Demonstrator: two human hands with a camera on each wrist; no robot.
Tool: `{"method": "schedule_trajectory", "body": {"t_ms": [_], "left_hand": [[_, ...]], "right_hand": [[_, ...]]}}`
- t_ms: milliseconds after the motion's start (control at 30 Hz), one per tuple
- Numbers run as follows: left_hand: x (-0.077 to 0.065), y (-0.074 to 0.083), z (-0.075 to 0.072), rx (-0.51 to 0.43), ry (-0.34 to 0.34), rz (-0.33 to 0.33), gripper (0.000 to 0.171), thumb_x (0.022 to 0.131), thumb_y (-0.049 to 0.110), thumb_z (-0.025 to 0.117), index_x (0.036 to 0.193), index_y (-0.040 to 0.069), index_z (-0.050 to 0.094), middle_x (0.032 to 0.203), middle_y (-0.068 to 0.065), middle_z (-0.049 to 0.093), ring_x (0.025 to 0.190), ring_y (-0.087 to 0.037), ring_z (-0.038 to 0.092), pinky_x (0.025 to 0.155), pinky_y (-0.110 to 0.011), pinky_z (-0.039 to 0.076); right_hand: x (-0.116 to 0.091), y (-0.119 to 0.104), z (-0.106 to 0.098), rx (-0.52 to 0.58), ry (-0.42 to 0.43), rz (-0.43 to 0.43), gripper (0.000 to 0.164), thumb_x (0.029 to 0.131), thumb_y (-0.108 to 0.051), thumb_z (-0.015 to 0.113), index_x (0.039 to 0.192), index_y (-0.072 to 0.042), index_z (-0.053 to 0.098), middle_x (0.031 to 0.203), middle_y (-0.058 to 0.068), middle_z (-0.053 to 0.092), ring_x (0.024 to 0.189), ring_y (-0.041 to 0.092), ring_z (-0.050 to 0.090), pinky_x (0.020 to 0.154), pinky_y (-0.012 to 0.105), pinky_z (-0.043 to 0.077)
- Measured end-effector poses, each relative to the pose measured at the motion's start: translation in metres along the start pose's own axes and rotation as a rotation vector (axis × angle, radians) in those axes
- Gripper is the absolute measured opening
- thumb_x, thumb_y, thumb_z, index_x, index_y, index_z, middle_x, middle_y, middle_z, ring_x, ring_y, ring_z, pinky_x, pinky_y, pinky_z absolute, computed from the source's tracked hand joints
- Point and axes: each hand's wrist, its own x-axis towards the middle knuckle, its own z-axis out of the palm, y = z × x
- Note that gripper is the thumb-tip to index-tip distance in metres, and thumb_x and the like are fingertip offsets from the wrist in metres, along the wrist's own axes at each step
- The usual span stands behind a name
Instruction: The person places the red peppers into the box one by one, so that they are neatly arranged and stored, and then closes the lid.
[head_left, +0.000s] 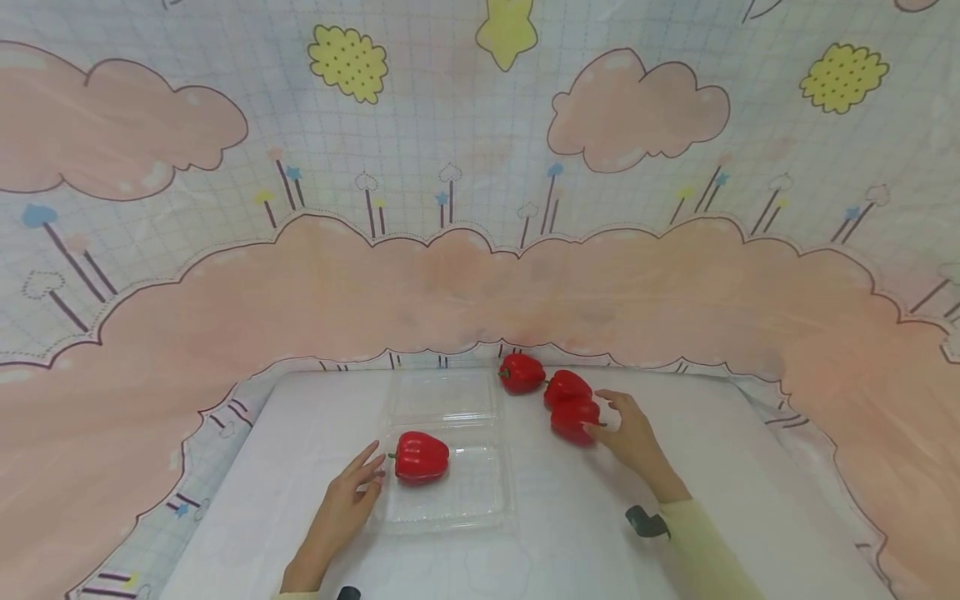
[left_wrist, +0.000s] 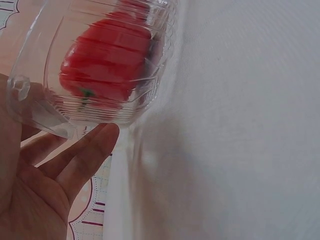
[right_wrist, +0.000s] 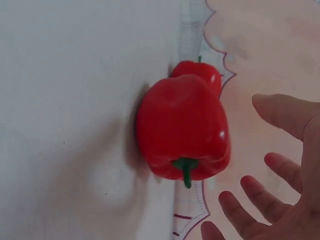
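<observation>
One red bell pepper (head_left: 422, 457) lies in the near half of a clear plastic clamshell box (head_left: 480, 492), its lid (head_left: 442, 392) folded back. At the box's left side is my left hand (head_left: 345, 504), fingers extended; in the left wrist view, the fingers (left_wrist: 100, 145) are against or close to the clear wall, and the pepper (left_wrist: 107, 60) shows through it. My right hand (head_left: 630, 433) reaches around the near red bell pepper (head_left: 574, 418) with fingers spread. In the right wrist view a gap shows between that hand (right_wrist: 280, 185) and the pepper (right_wrist: 182, 125).
Behind the near pepper sits another red bell pepper (head_left: 567, 388), and a third (head_left: 522, 373) lies farther back beside the lid. All rest on a white table (head_left: 585, 533). A patterned cloth (head_left: 525, 292) rises behind the table and at its sides.
</observation>
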Motion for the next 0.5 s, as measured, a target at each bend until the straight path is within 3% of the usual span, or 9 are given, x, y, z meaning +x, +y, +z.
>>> {"method": "schedule_trajectory", "body": {"t_ms": [500], "left_hand": [[0.0, -0.002, 0.0, -0.012, -0.006, -0.004, 0.047, 0.096, 0.007, 0.058, 0.142, 0.006, 0.051, 0.153, -0.014, 0.045, 0.119, -0.03, 0.064, 0.088, -0.036, 0.061]], "right_hand": [[0.011, 0.013, 0.007, 0.124, -0.114, 0.046, 0.075, 0.084, -0.028, 0.077, 0.147, -0.012, 0.039, 0.148, 0.018, 0.043, 0.132, 0.042, 0.045, 0.097, 0.053, 0.056]]}}
